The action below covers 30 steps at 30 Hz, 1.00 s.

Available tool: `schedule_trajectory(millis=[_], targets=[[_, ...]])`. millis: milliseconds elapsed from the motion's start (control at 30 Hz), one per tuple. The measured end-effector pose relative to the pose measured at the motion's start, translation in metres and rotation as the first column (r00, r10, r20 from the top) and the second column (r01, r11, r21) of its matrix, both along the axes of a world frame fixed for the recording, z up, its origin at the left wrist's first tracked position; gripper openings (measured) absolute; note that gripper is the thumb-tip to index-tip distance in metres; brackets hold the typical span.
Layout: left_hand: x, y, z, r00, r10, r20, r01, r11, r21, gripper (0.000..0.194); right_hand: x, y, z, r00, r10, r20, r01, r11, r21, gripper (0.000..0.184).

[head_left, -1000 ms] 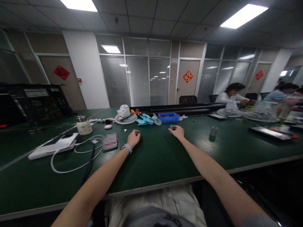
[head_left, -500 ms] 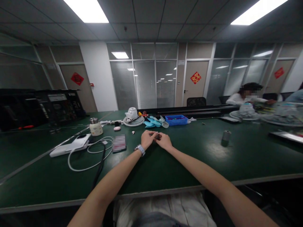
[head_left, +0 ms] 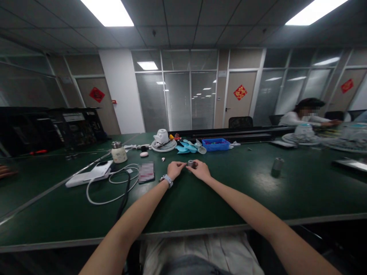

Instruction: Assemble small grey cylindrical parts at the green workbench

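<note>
My right hand (head_left: 201,170) is closed around a small grey metal cylinder (head_left: 190,163), low over the green table (head_left: 223,206) in front of me. Just left of it, my left hand (head_left: 174,170) has its thumb and fingers pinched together, their tips close to the cylinder. Whatever may be between those tips is too small to make out. A similar grey cylinder (head_left: 278,164) stands upright on the table to the right. Beyond my hands lie blue fan blades (head_left: 187,146) and a blue tray (head_left: 215,144) of small parts.
A white fan housing (head_left: 162,138) sits at the back. To the left are a cream bottle (head_left: 119,153), a white phone (head_left: 99,170), looped cables (head_left: 88,194) and a blurred-out card (head_left: 146,172). Another person's hand (head_left: 7,171) shows at far left; a co-worker (head_left: 304,112) sits at right.
My left fingers have drawn slightly left, away from the cylinder, so its grey top now shows in my right hand. Another person's hand has appeared at the far left edge.
</note>
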State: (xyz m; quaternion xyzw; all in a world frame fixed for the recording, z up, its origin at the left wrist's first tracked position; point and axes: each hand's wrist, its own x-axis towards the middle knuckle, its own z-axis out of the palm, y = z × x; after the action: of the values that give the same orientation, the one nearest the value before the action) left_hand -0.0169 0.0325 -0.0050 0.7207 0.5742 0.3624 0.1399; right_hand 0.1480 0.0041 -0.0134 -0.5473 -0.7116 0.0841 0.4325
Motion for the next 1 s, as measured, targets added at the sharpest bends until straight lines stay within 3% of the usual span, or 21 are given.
schedule_trajectory(millis=[100,200,367,533,700,867,933,1000], targets=[[-0.001,0.002,-0.004,0.998,0.0,-0.065,-0.003,0.999,-0.042,0.033,0.009,0.001,0.006,0.999,-0.033,-0.009,0.033,0.999,0.002,0.04],[-0.001,0.002,-0.003,0.994,-0.013,-0.105,0.006,0.998,-0.063,0.032,0.034,0.006,0.017,0.986,-0.167,-0.023,0.167,0.986,0.019,0.039],[-0.004,0.004,-0.003,0.996,-0.04,-0.082,0.035,0.998,-0.054,0.036,0.098,0.019,0.021,0.876,-0.482,-0.009,0.482,0.876,0.008,0.042],[-0.012,0.009,-0.002,0.999,0.035,0.036,-0.035,0.999,-0.018,0.042,0.14,0.033,0.003,0.886,-0.46,0.058,0.464,0.883,-0.073,0.041],[-0.015,0.009,0.0,0.992,0.105,0.075,-0.105,0.994,-0.008,0.033,0.143,0.038,-0.004,0.901,-0.431,0.052,0.434,0.895,-0.104,0.047],[-0.013,0.009,-0.002,0.984,0.141,0.109,-0.141,0.99,-0.01,0.029,0.134,0.031,0.002,0.898,-0.435,0.065,0.44,0.89,-0.115,0.05],[-0.013,0.01,-0.003,0.978,0.168,0.122,-0.168,0.986,-0.014,0.029,0.125,0.024,0.009,0.868,-0.494,0.053,0.496,0.868,-0.036,0.064],[-0.013,0.01,-0.002,0.974,0.181,0.135,-0.18,0.983,-0.022,0.029,0.108,0.015,0.017,0.86,-0.505,0.07,0.493,0.86,0.135,0.074]])
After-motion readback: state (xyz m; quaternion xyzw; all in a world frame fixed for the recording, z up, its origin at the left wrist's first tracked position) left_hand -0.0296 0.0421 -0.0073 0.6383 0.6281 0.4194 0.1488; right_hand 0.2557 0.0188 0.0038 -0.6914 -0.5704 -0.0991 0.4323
